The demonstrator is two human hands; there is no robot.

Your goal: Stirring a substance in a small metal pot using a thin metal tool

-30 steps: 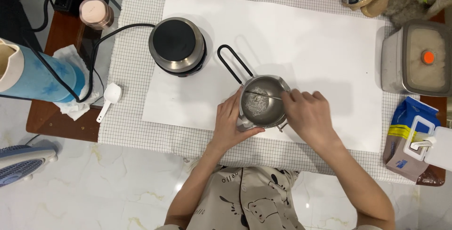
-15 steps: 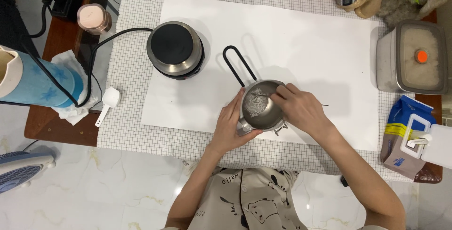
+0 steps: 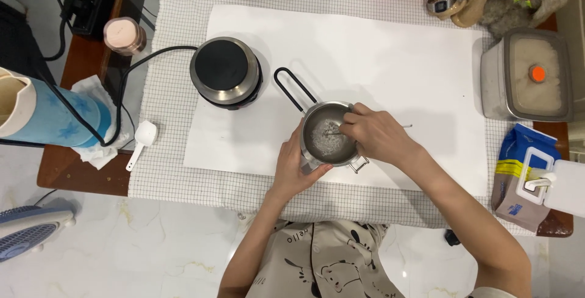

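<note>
A small steel pot [image 3: 326, 141] with a black wire loop handle [image 3: 291, 86] sits on a white sheet [image 3: 378, 60]. Pale flaky material lies in its bottom. My left hand [image 3: 294, 163] cups the pot's left wall and holds it steady. My right hand [image 3: 376, 133] reaches over the right rim, pinching a thin metal stick [image 3: 404, 126] whose tip is down in the flakes; its other end pokes out past my knuckles.
A round electric hotplate [image 3: 226, 70] with a black cord stands left of the pot. A white scoop [image 3: 142, 139], a blue jug [image 3: 42, 112], a lidded grey container [image 3: 529, 83], a blue bag [image 3: 523, 170] and cluttered back edge surround the sheet.
The stick's tip has swept through the flakes, which now lie spread out and flatter. My right hand has shifted left over the rim. My left hand keeps its hold.
</note>
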